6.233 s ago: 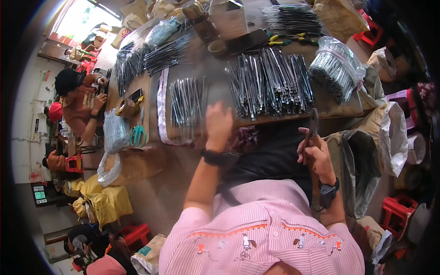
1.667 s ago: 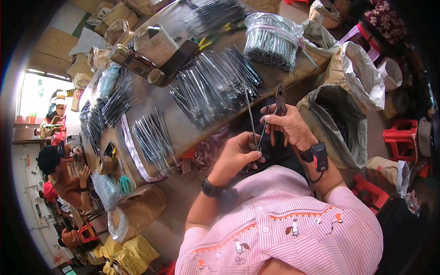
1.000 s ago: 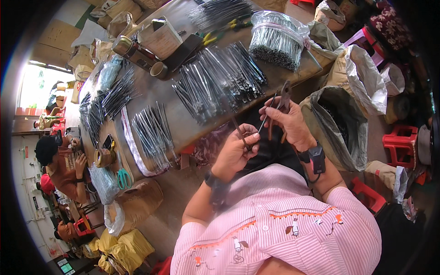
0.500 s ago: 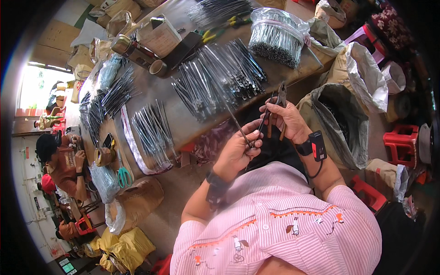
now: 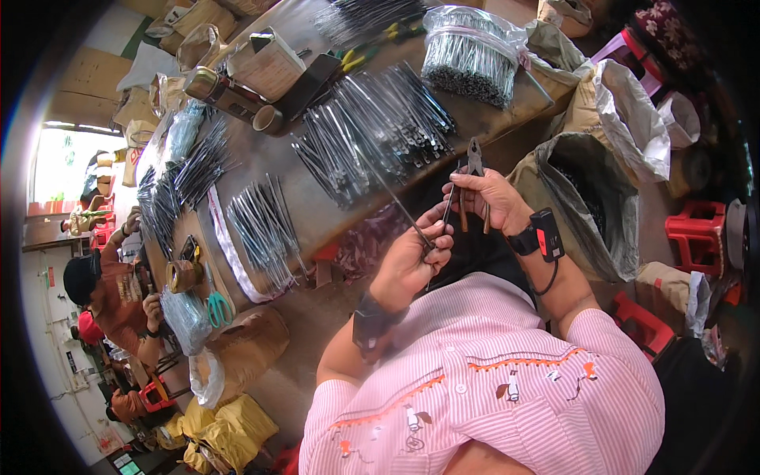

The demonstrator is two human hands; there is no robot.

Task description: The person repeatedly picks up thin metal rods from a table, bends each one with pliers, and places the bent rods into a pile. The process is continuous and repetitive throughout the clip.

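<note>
In my left hand (image 5: 416, 255), closed fingers pinch a long thin metal strip (image 5: 400, 203) that slants up and away toward the table. My right hand (image 5: 497, 199) is wrapped round a pair of pliers (image 5: 475, 160), its jaws pointing away from me and its brown handles hanging below the fingers. A dark thin piece (image 5: 450, 202) runs between both sets of fingertips; I cannot make out its exact kind. Both hands are close together above my lap, in front of the table edge. A wide spread of similar metal strips (image 5: 372, 131) lies just beyond them.
The table (image 5: 257, 154) also bears a smaller strip pile (image 5: 265, 229), a bagged bundle (image 5: 471, 59), a flask (image 5: 218, 89) and a cup (image 5: 267, 119). An open sack (image 5: 590, 206) stands at my right. Teal scissors (image 5: 219, 307) are at left, near a co-worker (image 5: 119, 293).
My right hand and the pliers have shifted slightly left, and the pliers stand more upright. At far left the co-worker has raised an arm. Both my hands keep their hold.
</note>
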